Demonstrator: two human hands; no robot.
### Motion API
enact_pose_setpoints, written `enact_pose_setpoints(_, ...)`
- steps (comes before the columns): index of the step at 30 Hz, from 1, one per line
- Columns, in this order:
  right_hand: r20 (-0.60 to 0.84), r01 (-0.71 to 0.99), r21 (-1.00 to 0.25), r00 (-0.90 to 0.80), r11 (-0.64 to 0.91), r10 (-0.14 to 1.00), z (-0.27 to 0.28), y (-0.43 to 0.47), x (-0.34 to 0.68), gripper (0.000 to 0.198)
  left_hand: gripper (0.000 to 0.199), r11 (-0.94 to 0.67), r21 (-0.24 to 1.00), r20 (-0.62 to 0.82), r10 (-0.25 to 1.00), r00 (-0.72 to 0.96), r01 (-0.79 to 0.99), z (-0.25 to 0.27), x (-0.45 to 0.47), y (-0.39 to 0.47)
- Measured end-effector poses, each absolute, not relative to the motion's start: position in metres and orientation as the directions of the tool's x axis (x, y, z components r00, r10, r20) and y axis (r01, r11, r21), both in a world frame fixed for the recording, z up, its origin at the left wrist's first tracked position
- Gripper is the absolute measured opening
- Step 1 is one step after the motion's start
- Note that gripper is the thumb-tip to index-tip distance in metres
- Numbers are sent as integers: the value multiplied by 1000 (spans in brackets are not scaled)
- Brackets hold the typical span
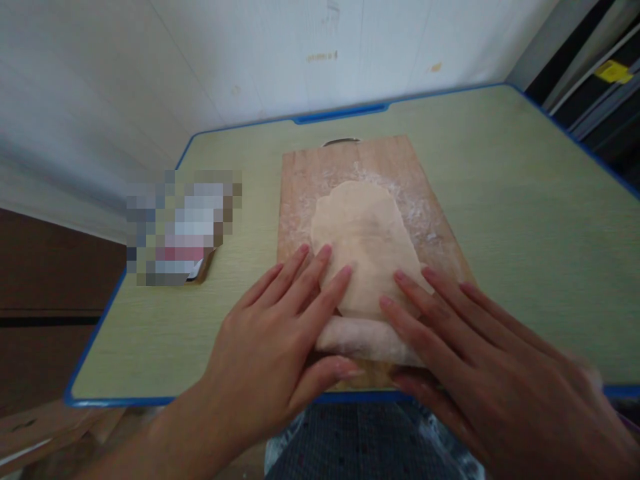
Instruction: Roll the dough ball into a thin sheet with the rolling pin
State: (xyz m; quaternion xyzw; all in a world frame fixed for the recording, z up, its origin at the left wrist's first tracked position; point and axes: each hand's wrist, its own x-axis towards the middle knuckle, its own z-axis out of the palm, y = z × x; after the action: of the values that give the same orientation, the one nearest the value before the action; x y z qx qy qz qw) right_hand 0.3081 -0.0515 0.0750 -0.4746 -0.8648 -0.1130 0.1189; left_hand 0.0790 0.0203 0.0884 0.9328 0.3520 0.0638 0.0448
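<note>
A flat sheet of pale dough [367, 247] lies on a wooden cutting board [300, 173] dusted with flour. Across its near edge lies a floury rolling pin [365, 339], its two ends covered by my hands. My left hand [273, 340] rests over the pin's left end, fingers stretched forward onto the dough's left side and thumb on the near side of the pin. My right hand [480, 353] lies over the right end, fingers spread, with the index and middle fingertips on the dough. Neither hand is closed around the pin.
The board sits on a pale green table [530, 220] with a blue rim. A blurred-out object [187, 227] stands at the left. Behind the table is a white wall [270, 60]; dark items with a yellow tag [613, 71] are at the far right.
</note>
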Motion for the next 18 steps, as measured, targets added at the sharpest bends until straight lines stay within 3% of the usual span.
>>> enact_pose_setpoints(4,289,858,101,-511,504,810,76,-48,310,48,75,-709,115,91,705,704,695,95,99,48)
enact_pose_setpoints(10,255,906,-50,-395,420,883,74,-37,315,53,56,-721,138,69,691,720,679,111,138,97)
enact_pose_setpoints(13,256,900,-51,-408,434,877,74,-38,316,50,65,-685,130,76,728,681,717,107,127,79)
enact_pose_setpoints(18,302,869,59,-485,492,821,75,-44,312,42,81,-738,126,102,674,731,663,90,83,23)
